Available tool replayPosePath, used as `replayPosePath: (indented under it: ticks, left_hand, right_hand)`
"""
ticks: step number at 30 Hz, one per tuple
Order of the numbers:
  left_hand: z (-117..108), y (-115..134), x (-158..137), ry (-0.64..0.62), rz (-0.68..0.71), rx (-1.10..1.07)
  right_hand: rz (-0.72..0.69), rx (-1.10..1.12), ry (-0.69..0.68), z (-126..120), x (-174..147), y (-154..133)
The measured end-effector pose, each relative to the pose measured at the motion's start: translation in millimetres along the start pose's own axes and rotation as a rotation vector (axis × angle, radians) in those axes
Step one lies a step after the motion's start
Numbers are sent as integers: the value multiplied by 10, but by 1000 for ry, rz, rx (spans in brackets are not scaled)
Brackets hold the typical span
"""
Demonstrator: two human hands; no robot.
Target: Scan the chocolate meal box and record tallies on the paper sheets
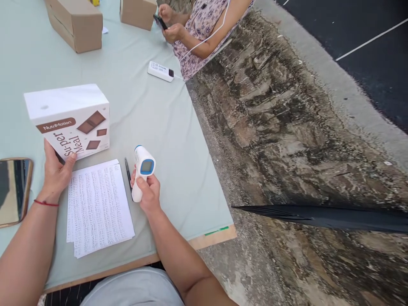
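My left hand (57,165) grips the lower edge of a white box (68,106), thumb in front. The box carries brown bar pictures and the words NutriMotion and Super Meal. In my right hand (148,191) is a white infrared thermometer (139,193), held by its handle; its blue-rimmed screen faces me. Between my hands lies a small stack of printed sheets (100,208). A dark pen (128,174) rests to the right of the sheets, partly behind my right fingers.
A phone (14,191) lies at the left edge. Brown cardboard boxes (87,32) and a white device (160,71) with a cable sit farther back on the cloth-covered table (178,204). Across the corner, another person (204,29) holds a phone. A folded black umbrella-like thing (318,217) juts in from the right.
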State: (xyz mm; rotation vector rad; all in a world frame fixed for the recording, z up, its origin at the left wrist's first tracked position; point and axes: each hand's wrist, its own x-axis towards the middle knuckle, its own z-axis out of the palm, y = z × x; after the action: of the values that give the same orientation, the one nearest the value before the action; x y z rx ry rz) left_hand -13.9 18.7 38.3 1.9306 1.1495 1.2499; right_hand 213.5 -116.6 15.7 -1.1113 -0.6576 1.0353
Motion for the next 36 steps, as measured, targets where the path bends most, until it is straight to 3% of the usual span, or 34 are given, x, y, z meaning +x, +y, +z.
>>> replayPosePath:
  ticks: [4, 10, 13, 16, 18, 21, 23, 27, 31, 36]
  left_hand:
    - [20, -80, -24, 29, -5, -16]
    - [45, -125, -52, -32, -11, 11]
    - [72, -148, -68, -27, -34, 17]
    - [105, -146, -85, 106, -2, 86]
    - [125, -94, -92, 256, 97, 195]
    - [166, 62, -110, 378, 310, 321]
    - [216, 174, -144, 312, 428, 341]
    - [370, 272, -272, -49, 497, 324]
    - [506, 205, -389, -343, 456, 373]
    - [532, 136, -418, -465, 410, 412]
  right_hand:
    - [-65, -213, 36, -85, 39, -66]
    - [-131, -976, 203, -414, 212, -74]
    - [-160, -1209, 246, -557, 267, -28]
    - [-391, -1287, 288, -579, 265, -26]
    - [-547, -1218, 246, -521, 242, -23]
    - [-550, -1112, 53, -385, 207, 50]
    - [-484, -1133, -40, -305, 195, 130]
    - [-451, -1114, -87, -246, 191, 181]
    - [-400, -787, -164, -287, 213, 11]
    - [-314, -373, -301, -276, 300, -28]
